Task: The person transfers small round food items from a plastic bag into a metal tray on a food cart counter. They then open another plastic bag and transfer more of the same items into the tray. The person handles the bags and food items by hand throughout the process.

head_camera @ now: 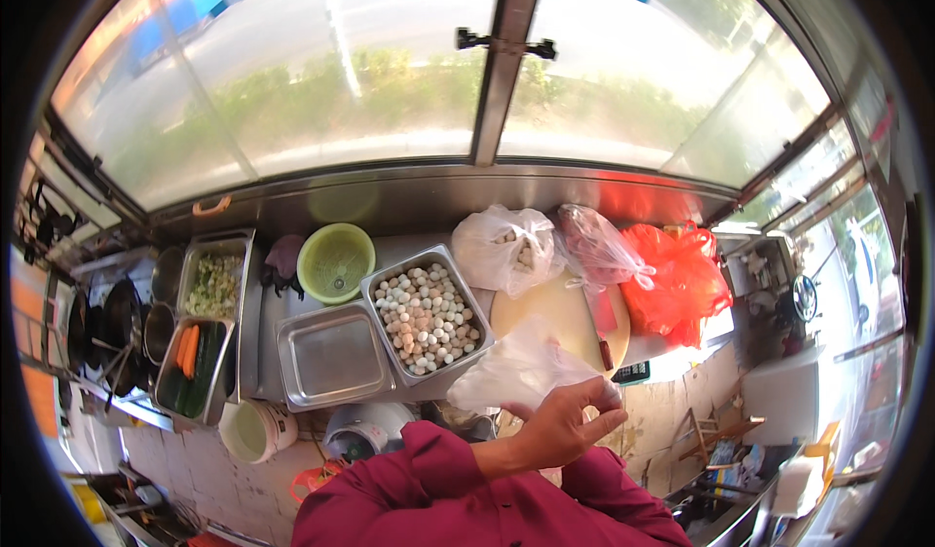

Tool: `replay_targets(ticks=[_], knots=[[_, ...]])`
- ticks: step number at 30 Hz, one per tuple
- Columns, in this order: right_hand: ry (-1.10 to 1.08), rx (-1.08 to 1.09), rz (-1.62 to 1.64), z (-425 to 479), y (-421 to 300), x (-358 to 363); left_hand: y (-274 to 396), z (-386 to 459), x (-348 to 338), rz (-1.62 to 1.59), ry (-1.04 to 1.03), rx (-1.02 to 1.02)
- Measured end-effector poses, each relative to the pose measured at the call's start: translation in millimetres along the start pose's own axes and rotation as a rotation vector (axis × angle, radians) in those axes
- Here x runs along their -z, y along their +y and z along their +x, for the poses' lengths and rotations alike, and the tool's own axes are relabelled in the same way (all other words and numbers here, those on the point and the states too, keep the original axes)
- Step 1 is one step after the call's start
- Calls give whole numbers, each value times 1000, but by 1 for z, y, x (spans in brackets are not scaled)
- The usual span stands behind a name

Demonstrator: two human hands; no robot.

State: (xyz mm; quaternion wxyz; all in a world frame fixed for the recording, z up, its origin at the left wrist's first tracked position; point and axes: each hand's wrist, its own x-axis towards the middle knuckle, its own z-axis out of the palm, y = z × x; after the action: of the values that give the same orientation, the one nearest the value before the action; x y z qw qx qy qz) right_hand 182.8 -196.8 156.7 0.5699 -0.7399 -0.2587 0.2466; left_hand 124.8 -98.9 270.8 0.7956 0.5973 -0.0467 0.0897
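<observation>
My left hand (566,419) reaches across my body to the right, its thumb and fingers pinching the edge of a thin clear plastic bag (515,372). The bag spreads out in front of my chest, over the near edge of a round cutting board (537,313). My right hand (516,410) is mostly hidden beneath the left forearm; only some fingers show at the bag's lower edge, and their grip is unclear. On the board lies a cleaver (605,320) with a dark handle pointing towards me. Left of the bag stands a steel pan of small eggs (431,313).
Bagged eggs (504,247), a bag of dark red contents (595,244) and a red plastic bag (676,280) line the back. Leftward are an empty steel pan (332,357), a green basket (336,262), chopped vegetables (215,284), carrots (188,350) and a white bucket (256,430).
</observation>
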Motion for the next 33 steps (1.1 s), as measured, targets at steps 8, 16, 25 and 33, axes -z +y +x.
replay_targets(ticks=[8,16,25,33], knots=[[244,109,-86,-20,31,34,26,33,-8,396,-454,147],[656,-351,733,-47,67,77,-74,95,124,561,166,178],[658,-320,828,-118,105,110,-192,182,195,572,477,262],[546,-386,721,-141,69,113,-185,221,196,147,322,570]])
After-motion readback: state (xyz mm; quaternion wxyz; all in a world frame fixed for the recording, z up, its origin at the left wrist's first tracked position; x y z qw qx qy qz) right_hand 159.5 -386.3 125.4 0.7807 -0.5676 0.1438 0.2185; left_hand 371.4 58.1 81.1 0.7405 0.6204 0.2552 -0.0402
